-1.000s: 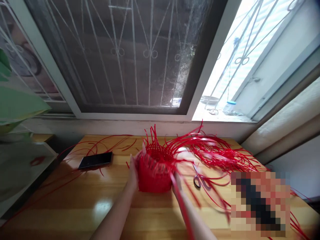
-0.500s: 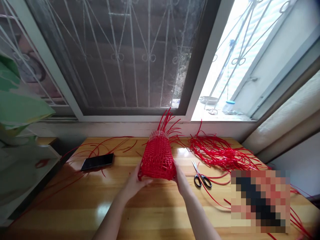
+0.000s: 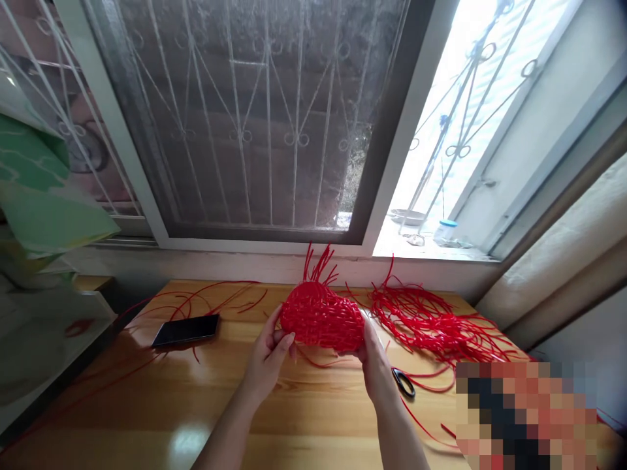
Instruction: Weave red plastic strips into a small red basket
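Working above the wooden table [image 3: 304,437], we hold the red woven piece [image 3: 323,320], apparently checking its weave; turning it would call for even, two-sided support. Our left hand [image 3: 271,349] and right hand [image 3: 372,359] curl partly closed on its sides, some fingers hidden. Of the scissors [image 3: 410,393], one loop shows.

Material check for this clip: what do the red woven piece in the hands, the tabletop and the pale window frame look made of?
Woven piece: probably plastic strips, glossy, since bright highlights catch the weave.
Tabletop: likely wood, varnished or lacquered; grain bands and glare show.
Window frame: smooth and plain, perhaps painted metal or plastic; the look doesn't settle which.
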`<state>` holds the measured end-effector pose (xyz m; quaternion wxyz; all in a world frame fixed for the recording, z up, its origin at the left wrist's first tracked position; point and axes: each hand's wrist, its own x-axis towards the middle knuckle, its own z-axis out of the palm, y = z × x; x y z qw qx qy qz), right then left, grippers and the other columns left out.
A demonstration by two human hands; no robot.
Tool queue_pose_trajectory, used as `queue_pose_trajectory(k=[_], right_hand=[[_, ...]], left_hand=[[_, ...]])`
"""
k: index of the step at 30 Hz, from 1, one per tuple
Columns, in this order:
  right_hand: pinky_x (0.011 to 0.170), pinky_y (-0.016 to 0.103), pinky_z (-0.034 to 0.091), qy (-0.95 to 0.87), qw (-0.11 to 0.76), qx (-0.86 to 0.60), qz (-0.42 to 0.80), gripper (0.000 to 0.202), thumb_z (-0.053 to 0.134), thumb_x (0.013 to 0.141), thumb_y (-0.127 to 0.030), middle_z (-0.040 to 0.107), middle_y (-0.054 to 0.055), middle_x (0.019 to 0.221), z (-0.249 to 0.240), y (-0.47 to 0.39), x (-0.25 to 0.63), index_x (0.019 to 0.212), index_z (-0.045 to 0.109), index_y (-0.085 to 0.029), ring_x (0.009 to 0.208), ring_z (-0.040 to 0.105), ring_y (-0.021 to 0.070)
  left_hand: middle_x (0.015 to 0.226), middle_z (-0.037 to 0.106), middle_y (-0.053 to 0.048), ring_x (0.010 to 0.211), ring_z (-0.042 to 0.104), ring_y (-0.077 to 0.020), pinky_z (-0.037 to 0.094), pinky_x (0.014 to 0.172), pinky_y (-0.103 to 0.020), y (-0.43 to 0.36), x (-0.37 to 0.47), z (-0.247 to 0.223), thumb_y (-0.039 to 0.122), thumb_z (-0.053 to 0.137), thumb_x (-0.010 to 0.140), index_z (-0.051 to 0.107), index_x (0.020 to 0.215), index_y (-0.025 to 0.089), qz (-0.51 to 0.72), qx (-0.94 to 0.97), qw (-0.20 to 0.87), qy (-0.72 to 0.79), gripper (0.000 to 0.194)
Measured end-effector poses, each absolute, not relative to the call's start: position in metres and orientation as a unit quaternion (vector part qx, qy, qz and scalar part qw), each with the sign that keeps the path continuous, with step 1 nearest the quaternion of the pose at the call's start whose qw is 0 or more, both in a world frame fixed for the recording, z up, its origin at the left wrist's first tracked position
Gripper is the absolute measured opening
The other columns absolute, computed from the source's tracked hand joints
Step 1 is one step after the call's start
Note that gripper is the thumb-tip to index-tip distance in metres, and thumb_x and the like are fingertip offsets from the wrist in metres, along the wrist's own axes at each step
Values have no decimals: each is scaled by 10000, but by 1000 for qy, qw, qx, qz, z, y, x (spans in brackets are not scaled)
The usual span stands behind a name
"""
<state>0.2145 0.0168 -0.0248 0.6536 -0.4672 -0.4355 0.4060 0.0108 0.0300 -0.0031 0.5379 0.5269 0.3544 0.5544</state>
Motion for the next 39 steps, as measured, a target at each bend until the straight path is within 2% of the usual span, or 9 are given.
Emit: queue_pose_trajectory(k=[3,8,14,19,26,28,31,34,39], right_hand=[[672,335,589,-426,666,-435,431,619,557,873,-582,513,126,1403,-23,13,215,1394,482,-255,939,655,230],[656,311,566,-494,663,-410,385,660,668,837,-458,642,112,1202,-34,11,219,1429,429,-288,828,657,203],[1036,493,421,-564,645,-481,183,632,709,760,-561,556,126,1316,-42,20,227,1293,574,-248,1242,498,330],[1004,436,481,-564,666,-368,320,954,682,733,-671,369,116,1522,-30,11,217,1516,253,-336,1273,515,309],[895,320,546,-553,688,-400,246,634,601,807,-665,637,66,1242,-8,-8,215,1338,538,-325,1073,649,243],[905,332,544,-540,674,-434,255,596,608,811,-645,628,78,1264,-12,-5,216,1290,575,-292,1086,643,254],[890,360,551,-517,643,-480,299,601,618,809,-616,601,113,1295,-22,3,211,1279,564,-245,1131,614,287],[914,383,531,-516,645,-494,271,574,584,863,-542,536,121,1362,-27,6,202,1348,491,-249,1250,523,301],[1046,403,411,-616,648,-445,47,349,520,940,-200,497,72,1354,-8,-4,194,1276,524,-294,1286,459,218]], left_hand=[[541,598,50,510,532,-133,448,605,-259,26,16,11,555,678,788,375,1457,168,597,480,543,343,830],[509,589,71,490,530,-121,450,597,-240,24,17,21,516,719,776,357,1460,194,637,416,549,347,838],[490,568,75,498,502,-91,412,605,-201,21,17,27,486,793,709,486,1356,174,637,342,593,355,782],[477,558,65,473,469,-73,359,511,-169,13,18,42,443,831,665,581,1272,155,587,319,653,358,718],[338,394,111,303,290,-64,220,345,-159,1,4,53,553,707,757,530,1360,191,510,423,617,425,725],[446,450,84,387,393,-86,349,399,-176,5,0,49,540,687,781,595,1291,226,533,485,503,477,606],[922,618,-33,851,622,-188,548,769,-313,11,-4,37,437,742,751,671,1158,291,565,576,285,518,438],[1304,479,-92,1260,486,-326,464,1024,-498,13,-2,23,428,848,625,654,1160,316,525,674,214,473,580],[1370,409,-107,1294,461,-354,461,1031,-565,8,6,8,336,891,598,613,1133,319,494,719,192,450,604]])
